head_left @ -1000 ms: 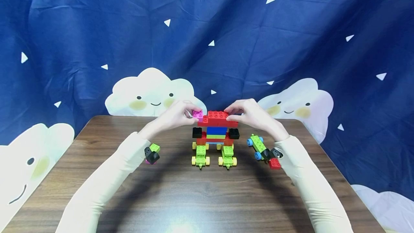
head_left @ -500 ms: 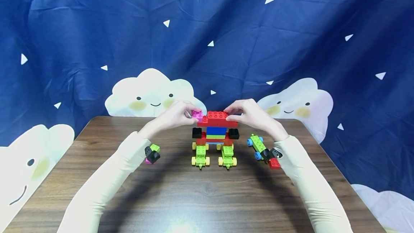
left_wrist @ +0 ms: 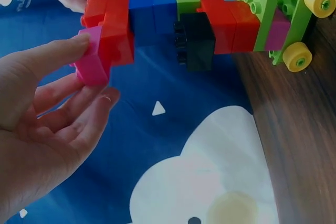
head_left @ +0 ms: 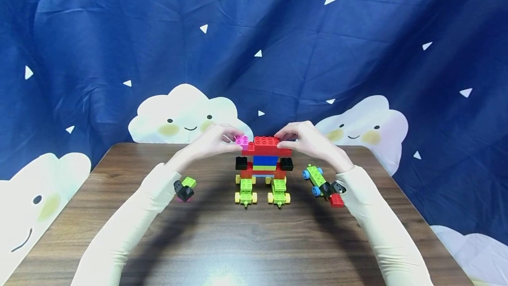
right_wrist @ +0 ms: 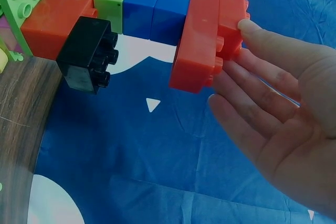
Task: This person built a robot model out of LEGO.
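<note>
A toy-brick figure stands mid-table in the head view on two lime wheeled bases with yellow wheels. Blue bricks form its middle, and a black brick sticks out on either side. Across the top runs a long red brick, carrying another red brick and, at its left end, a pink brick. My left hand pinches the pink brick, thumb on its studded side and fingers beneath. The upper red brick's right end is held between the thumb and fingers of my right hand.
Right of the figure lies a lime car base with blue wheels, near a red brick; the right wrist camera partly covers them. A lime brick shows behind the left wrist camera. A blue cloud-print curtain hangs behind the wooden table.
My left wrist and forearm have shifted slightly to the left. The right hand and the brick figure keep their places.
</note>
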A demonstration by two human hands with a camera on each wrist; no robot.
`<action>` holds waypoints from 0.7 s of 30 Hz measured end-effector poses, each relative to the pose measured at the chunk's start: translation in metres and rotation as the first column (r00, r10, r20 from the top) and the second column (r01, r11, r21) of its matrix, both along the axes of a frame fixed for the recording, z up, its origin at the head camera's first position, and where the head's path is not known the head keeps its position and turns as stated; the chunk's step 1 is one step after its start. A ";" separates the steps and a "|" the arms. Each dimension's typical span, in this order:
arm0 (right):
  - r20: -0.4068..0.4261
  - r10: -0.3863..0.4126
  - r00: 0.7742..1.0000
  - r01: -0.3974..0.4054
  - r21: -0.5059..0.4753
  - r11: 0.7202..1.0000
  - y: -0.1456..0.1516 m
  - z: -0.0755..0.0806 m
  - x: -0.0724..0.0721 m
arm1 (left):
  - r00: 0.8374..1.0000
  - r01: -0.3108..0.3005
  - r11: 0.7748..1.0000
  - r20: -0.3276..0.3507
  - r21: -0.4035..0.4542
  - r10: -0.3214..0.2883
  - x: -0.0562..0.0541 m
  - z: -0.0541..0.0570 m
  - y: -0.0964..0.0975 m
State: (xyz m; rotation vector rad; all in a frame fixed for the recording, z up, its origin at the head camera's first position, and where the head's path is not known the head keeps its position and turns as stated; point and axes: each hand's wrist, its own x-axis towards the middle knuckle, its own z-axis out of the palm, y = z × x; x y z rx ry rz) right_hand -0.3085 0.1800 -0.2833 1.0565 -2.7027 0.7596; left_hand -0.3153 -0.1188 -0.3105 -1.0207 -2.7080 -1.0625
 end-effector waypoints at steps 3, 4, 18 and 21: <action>0.005 -0.003 1.000 0.003 0.002 1.000 0.000 0.000 0.000 | 1.000 -0.010 1.000 -0.007 0.012 0.011 0.000 -0.002 -0.006; 0.005 -0.004 1.000 0.004 0.005 1.000 -0.001 0.000 0.000 | 1.000 -0.014 1.000 -0.009 0.016 0.014 0.001 -0.003 -0.008; 0.043 -0.026 0.999 0.025 0.010 1.000 0.000 0.003 0.002 | 0.997 -0.066 0.998 0.048 -0.013 0.067 0.012 -0.035 -0.062; 0.051 -0.025 0.998 0.025 0.006 1.000 -0.001 0.003 0.002 | 0.996 -0.078 0.996 0.041 -0.049 0.080 0.017 -0.048 -0.081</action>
